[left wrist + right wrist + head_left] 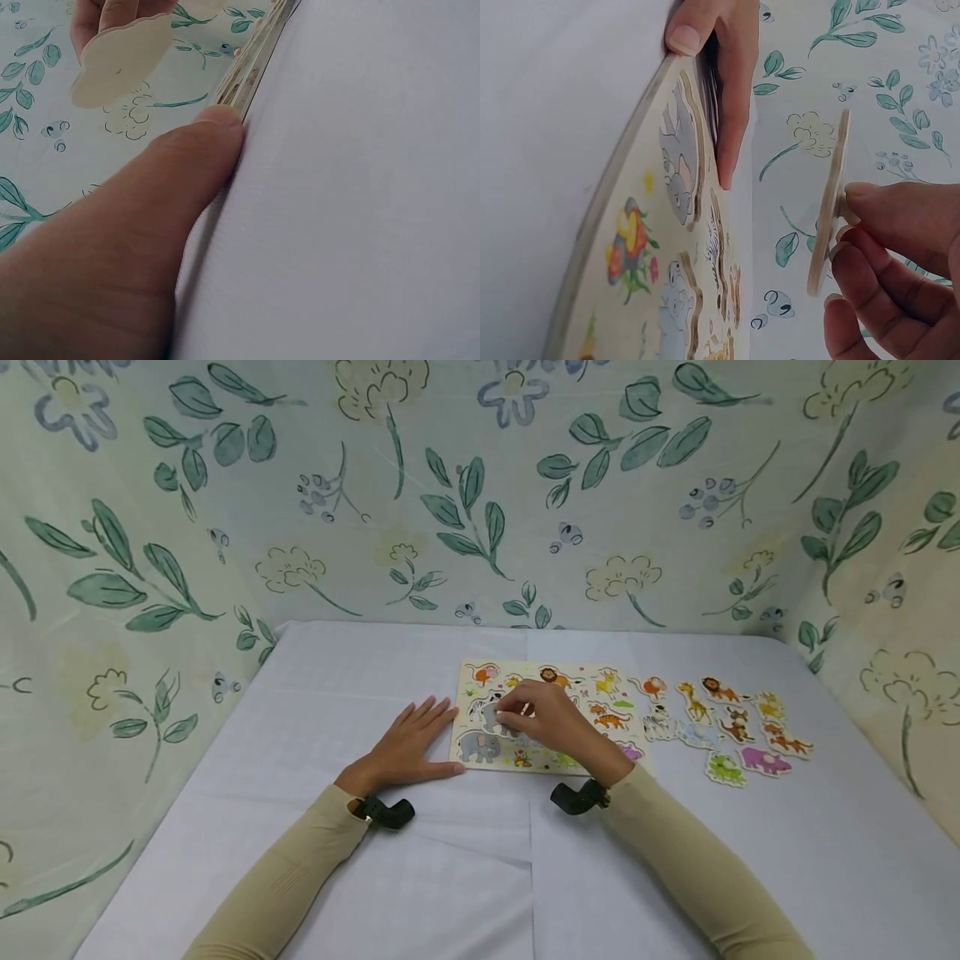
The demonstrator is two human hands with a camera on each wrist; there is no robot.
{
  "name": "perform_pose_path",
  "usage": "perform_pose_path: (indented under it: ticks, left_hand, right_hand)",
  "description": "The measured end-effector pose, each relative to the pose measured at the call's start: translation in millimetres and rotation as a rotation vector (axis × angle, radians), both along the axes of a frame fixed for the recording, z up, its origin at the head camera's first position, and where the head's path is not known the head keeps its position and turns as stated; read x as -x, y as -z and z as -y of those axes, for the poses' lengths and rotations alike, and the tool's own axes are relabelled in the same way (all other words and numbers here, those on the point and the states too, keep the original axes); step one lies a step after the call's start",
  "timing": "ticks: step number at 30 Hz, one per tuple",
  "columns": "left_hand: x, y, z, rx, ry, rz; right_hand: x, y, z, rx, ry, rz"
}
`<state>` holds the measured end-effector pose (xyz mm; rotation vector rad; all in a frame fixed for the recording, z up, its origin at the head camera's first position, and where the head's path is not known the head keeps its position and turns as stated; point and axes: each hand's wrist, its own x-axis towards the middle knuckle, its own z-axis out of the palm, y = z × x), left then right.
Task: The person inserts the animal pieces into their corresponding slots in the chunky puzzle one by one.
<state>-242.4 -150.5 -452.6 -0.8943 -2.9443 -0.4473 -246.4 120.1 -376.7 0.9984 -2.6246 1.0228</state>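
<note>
A wooden animal puzzle board [641, 139] lies on the white-covered table. My right hand [551, 718] pinches the small knob of a grey elephant piece [490, 718] between thumb and fingers. The piece is held on edge above the board's left part; its plain wooden back [124, 60] shows in the left wrist view. Below it is the board's elephant recess [480, 747], with a matching picture. My left hand [408, 747] lies with fingers extended at the board's left side, its thumb [202, 150] touching the near corner.
Right of the board lie several loose animal pieces, among them a zebra [660, 724], a lion [720, 690], a giraffe [694, 702], a purple hippo [765, 761] and a green crocodile-like piece [725, 769]. A floral curtain [480, 568] hangs behind the table.
</note>
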Motion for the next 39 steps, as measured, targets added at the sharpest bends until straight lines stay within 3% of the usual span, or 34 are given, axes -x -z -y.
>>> perform_pose_path:
  ticks: [13, 27, 39]
  left_hand:
    - [1.3, -0.1, -0.4, 0.009, 0.001, -0.008]
    - [0.8, -1.2, 0.8, 0.012, 0.007, -0.013]
    - [0.4, -1.6, 1.0, -0.019, 0.021, -0.002]
  right_hand:
    - [2.7, -0.5, 9, 0.004, -0.043, -0.004]
    - [4.1, -1.0, 23, -0.034, -0.031, 0.039]
    - [4.0, 9.6, 27, -0.025, -0.063, 0.073]
